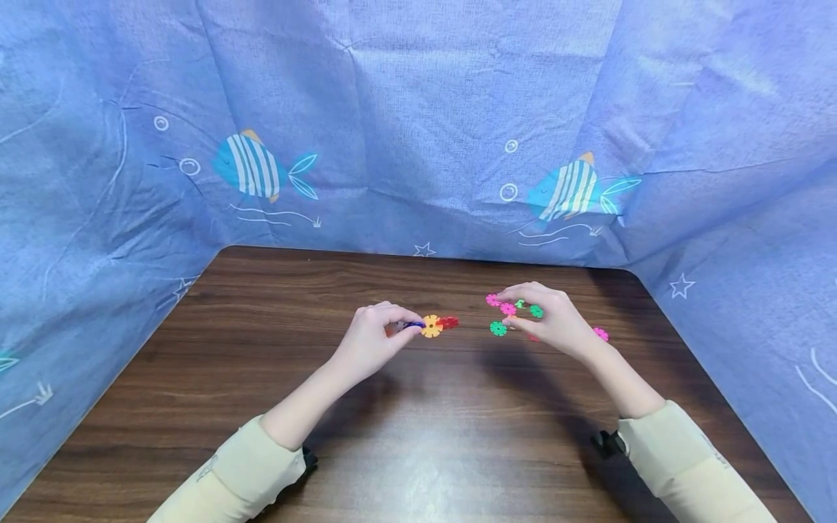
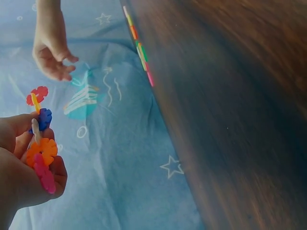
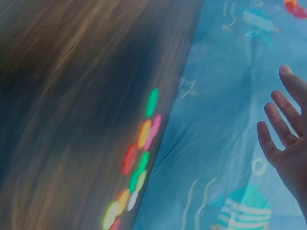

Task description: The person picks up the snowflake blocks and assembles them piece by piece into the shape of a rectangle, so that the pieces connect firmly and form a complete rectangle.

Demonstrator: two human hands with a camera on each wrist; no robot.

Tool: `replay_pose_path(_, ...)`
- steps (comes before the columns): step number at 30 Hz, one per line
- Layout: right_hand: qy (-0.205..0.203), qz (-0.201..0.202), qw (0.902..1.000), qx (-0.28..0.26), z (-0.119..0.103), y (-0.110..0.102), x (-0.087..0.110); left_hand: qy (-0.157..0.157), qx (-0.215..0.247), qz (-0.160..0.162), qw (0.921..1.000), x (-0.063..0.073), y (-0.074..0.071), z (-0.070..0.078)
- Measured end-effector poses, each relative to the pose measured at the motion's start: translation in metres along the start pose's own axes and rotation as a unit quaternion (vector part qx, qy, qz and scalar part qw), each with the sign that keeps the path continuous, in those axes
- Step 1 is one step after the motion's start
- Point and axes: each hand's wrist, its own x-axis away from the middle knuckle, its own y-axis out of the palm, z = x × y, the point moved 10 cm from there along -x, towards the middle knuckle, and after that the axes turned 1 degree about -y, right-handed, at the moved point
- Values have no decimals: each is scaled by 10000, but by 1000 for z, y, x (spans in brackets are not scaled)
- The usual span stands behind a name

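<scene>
My left hand [image 1: 373,333] pinches a chain of interlocked flower-shaped plastic discs between thumb and fingers, raised over the table. In the left wrist view the chain has a red disc [image 2: 40,93] at the top, then yellow, a blue disc [image 2: 45,118], a whitish one, an orange disc [image 2: 47,147] and a pink disc [image 2: 44,175] by the palm. My right hand [image 1: 552,319] holds nothing, its fingers apart and slightly bent. From the head it overlaps the loose discs, among them a green disc [image 1: 498,329] and a pink disc [image 1: 508,309], and hides some of them.
Loose discs in several colours lie on the brown wooden table [image 1: 418,450], right of centre. One pink disc [image 1: 600,334] lies farther right, beyond the right wrist. A blue curtain [image 1: 418,145] with printed fish hangs behind and along both sides of the table.
</scene>
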Motion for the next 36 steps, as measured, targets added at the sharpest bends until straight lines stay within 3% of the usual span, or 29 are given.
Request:
replay_pose_path(10, 707, -719, 9949, 13, 53, 22, 18, -75, 58, -53, 9999, 0, -1, -4)
replay_pose_path(20, 481, -1144, 9921, 193, 86, 50, 20, -119, 71, -78, 9999, 0, 0, -7)
replay_pose_path(28, 292, -1628, 9861, 142, 97, 74, 19, -171, 40, -136, 9998, -1, 1, -6)
replay_pose_path(36, 509, -1921, 9794, 362, 108, 84, 19, -218, 60, -170, 9996, -1, 2, -9)
